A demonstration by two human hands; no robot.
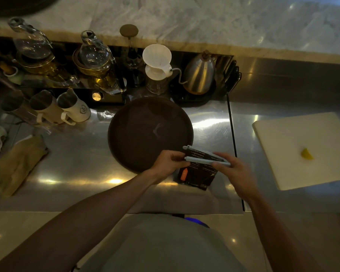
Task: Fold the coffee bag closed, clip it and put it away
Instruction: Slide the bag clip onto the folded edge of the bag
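Both my forearms reach forward, bare, and converge ahead of me. My left hand is curled, fingers pinching inward. My right hand faces it, fingers closed in a grip, wrists nearly level.

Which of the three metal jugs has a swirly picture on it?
The white-sided metal milk jug on the right end of the row, nearest the round dark brown tray. It shows a round swirl logo; the two steel jugs left of it show none.

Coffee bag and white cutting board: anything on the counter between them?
Head view: nothing stands there. Between the coffee bag and the cutting board is bare steel counter, crossed by a dark seam; the right hand hangs over part of it.
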